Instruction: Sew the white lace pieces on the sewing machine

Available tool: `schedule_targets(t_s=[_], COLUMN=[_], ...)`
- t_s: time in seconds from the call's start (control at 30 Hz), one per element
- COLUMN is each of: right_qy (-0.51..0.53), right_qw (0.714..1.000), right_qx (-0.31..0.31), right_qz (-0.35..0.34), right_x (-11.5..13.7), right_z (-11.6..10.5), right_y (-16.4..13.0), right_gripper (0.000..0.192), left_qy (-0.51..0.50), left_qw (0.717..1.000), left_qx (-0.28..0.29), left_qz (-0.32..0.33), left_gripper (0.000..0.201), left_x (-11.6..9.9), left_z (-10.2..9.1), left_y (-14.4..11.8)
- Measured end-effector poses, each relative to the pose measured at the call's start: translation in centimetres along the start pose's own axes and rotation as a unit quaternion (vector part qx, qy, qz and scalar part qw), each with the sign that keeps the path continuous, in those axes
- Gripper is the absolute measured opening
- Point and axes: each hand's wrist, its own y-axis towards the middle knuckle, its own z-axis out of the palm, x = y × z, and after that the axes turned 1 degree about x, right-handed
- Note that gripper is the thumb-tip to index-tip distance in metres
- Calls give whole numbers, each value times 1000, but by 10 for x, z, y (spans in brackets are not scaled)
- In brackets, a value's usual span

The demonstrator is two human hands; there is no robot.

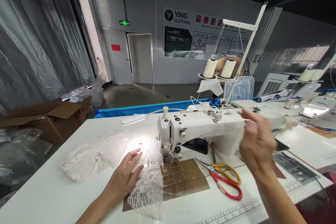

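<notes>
My left hand (128, 173) lies on white lace fabric (149, 178) with its fingers spread, just left of the needle area. The lace runs beside the presser foot of a white sewing machine (199, 124), partly over a brown plate (185, 178). My right hand (258, 141) is raised in front of the right end of the machine's arm. Its index finger stretches toward the machine while the other fingers bend, and nothing shows in it. Whether it touches the machine I cannot tell. Scissors (225, 178) with red and yellow handles lie below the machine arm.
More white lace (94, 154) lies on the table's left side. A dark phone (195, 146) rests behind the machine arm. Thread cones (210, 68) stand on a tall rack. A ruler strip (231, 213) runs along the front edge. Cardboard boxes (63, 112) stand at left.
</notes>
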Motion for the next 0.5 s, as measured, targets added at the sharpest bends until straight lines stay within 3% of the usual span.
schedule_targets(t_s=[0.07,0.23,0.4,0.5], right_qy=[-16,-45,-63,-61], right_qw=[1000,995,992,995], right_qx=[4,91,103,77], right_qz=[2,13,-26,-32], right_x=[-10,-22,-29,-42], right_z=[10,32,31,30], right_y=[3,4,11,4], right_gripper=[45,54,56,50], left_qy=[9,23,18,12], left_qw=[1000,999,1000,1000], left_qx=[-15,-33,-19,-5], left_qz=[4,8,-8,-16], left_gripper=[39,37,31,31], left_x=[-1,-1,-11,-15], left_z=[-2,-5,-8,-8], left_y=[1,3,4,4])
